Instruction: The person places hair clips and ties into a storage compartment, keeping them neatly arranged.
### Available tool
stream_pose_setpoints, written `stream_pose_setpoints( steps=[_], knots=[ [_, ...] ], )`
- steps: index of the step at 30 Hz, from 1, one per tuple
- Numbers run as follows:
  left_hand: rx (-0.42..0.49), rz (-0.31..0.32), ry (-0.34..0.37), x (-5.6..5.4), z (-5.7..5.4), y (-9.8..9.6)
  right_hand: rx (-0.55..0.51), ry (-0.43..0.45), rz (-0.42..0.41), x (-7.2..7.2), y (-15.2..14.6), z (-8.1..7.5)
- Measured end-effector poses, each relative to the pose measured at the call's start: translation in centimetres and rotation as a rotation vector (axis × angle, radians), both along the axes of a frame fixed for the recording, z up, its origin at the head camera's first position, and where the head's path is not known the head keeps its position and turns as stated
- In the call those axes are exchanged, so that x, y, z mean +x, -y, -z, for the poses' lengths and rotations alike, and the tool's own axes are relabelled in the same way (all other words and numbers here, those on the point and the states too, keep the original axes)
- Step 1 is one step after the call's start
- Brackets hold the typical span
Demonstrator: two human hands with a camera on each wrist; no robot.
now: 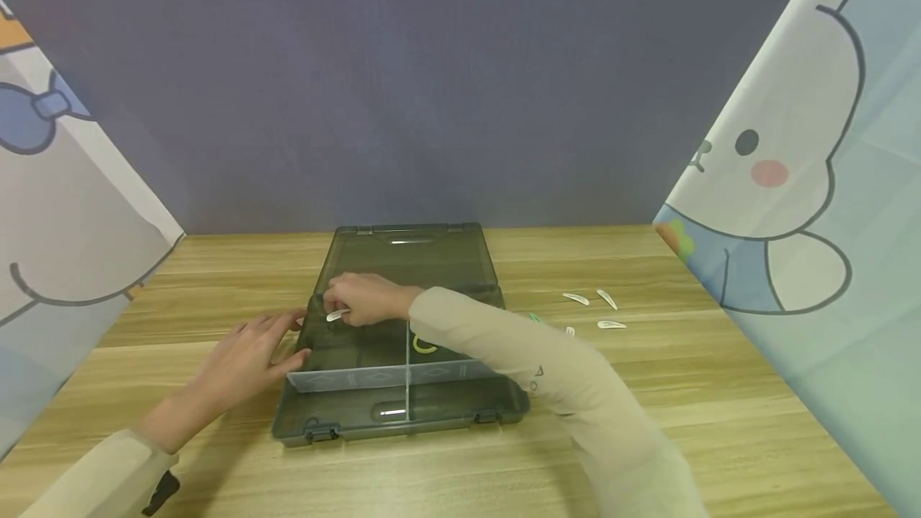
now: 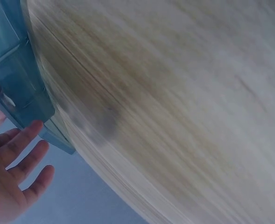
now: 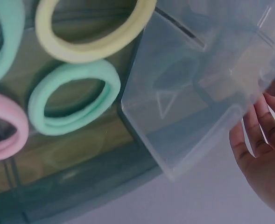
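A dark translucent organizer box (image 1: 432, 424) lies on the table with its lid (image 1: 406, 258) opened back. Over its left compartment, my right hand (image 1: 367, 298) pinches a small white snap hair clip (image 1: 336, 315). My left hand (image 1: 248, 354) rests its fingers and thumb against the box's left side, fingers spread. The left wrist view shows that hand (image 2: 16, 172) beside the box wall. In the right wrist view, a yellow hair tie (image 3: 72, 52), a mint-green one (image 3: 74, 98) and a pink one (image 3: 16, 126) lie beside the clear divider (image 3: 160, 121); the clip is hidden there.
Right of the box, several white hair clips (image 1: 612, 324) lie on the wooden table (image 1: 691, 406). A green item (image 1: 535, 317) shows partly behind the right sleeve (image 1: 532, 358). A grey panel (image 1: 432, 86) stands behind, with cartoon-printed sheets on both sides.
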State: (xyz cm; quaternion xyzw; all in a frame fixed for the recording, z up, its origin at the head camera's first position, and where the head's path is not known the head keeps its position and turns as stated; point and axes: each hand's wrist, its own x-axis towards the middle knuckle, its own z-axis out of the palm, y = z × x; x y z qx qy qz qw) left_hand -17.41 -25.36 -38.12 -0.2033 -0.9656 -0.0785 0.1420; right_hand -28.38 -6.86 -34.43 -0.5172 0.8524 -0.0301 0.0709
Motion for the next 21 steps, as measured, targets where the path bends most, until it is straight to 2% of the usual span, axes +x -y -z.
stream_pose_setpoints(
  steps=[4,21],
  knots=[
    [-0.004,-0.001,-0.011,0.0,0.1,0.0,0.008,0.028,0.003,0.1,0.4,0.4],
    [0.003,-0.001,0.017,0.2,-0.2,0.0,-0.022,-0.042,0.064,-0.1,1.6,1.7]
  ],
)
